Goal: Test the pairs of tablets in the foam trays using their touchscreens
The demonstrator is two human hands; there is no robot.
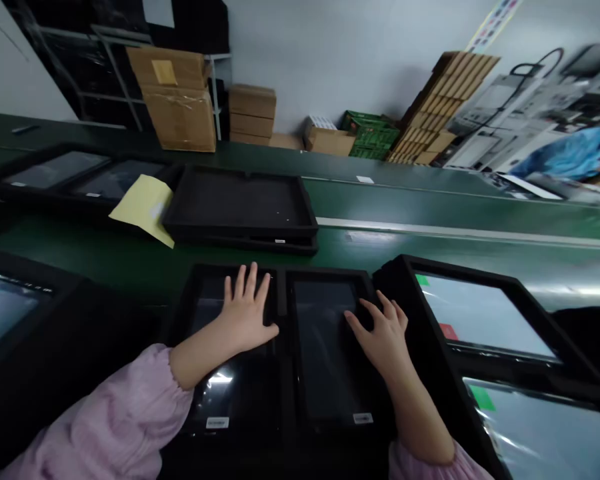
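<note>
Head view: resting a wide-open bare left hand (245,313) on a dark rectangular glass panel (235,400) and a wide-open bare right hand (383,340) on a second dark glass panel (325,347), both lying inside a black foam tray (280,300), gripping nothing

We held our left hand (245,313) flat with fingers spread and our right hand (383,340) slightly arched, both palms down on the black foam tray (280,290), forearms bare beyond our pink sleeves (115,413).

Left hand (245,313) on one dark screen (230,400), right hand (383,340) on a second screen (325,353), in a black foam tray (280,275).
</note>
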